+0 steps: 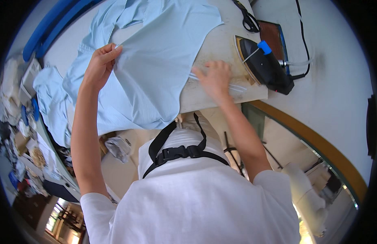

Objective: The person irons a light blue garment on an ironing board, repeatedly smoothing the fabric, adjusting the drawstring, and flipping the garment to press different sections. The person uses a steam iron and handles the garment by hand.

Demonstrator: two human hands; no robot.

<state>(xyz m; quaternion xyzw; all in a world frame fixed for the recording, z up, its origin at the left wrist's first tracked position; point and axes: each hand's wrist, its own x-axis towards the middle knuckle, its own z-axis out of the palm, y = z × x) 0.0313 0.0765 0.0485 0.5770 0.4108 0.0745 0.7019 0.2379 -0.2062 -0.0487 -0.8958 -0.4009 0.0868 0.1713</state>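
Note:
Pale blue fabric garment pieces (158, 64) spread over the ironing table and hang past its front edge. My left hand (104, 59) pinches a fold of the cloth between thumb and fingers, lifting it slightly. To the right of the cloth, my right hand (216, 76) hovers low over or rests on the table, blurred, its thumb apart from its fingers. Thin white strips (237, 87) run beneath this hand towards the cloth's edge; whether the fingers touch them is not plain. Further right lies a black steam iron (261, 64) with a blue-capped handle, tilted on its side.
Black-handled scissors (251, 23) lie behind the iron, beside a reddish-brown iron rest (272, 38). A black cord (302, 45) trails from the iron over a white tabletop (334, 91). Blue curved rails (51, 27) stand at the back left. Cluttered cloth and bags (16, 91) fill the left side.

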